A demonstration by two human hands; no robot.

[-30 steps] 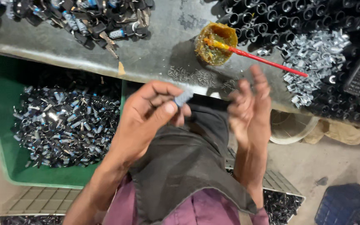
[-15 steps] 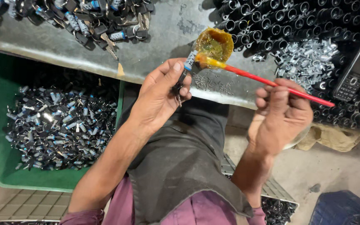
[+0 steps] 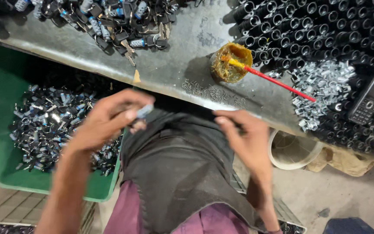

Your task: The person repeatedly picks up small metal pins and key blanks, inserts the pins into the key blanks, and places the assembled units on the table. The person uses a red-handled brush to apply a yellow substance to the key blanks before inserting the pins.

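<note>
- Your left hand pinches a small silvery metal piece between thumb and fingertips, out in front of your chest and just below the bench edge.
- That piece looks short and cylindrical; its long axis lies roughly level, tilted slightly up toward the right, with its free end pointing at your right hand. Motion blur softens it, so its exact shape is uncertain.
- Your right hand hangs open beside it, fingers loosely spread and holding nothing, well apart from the left hand.
- On the grey metal bench sits a small round tin of amber grease, with a red stick resting in it; the yellowed tip is in the grease and the handle points down to the right.
- Half a second ago your right hand held that red stick and your left held the piece up at the tin; now the stick lies alone and both hands have dropped back toward your lap.
- A green crate full of dark and silvery parts sits to your left, under the bench.
- Black tubes stand in rows at the far right, next to a heap of shiny clips and a dark keypad phone.
- A white bucket stands on the floor below the bench edge.
</note>
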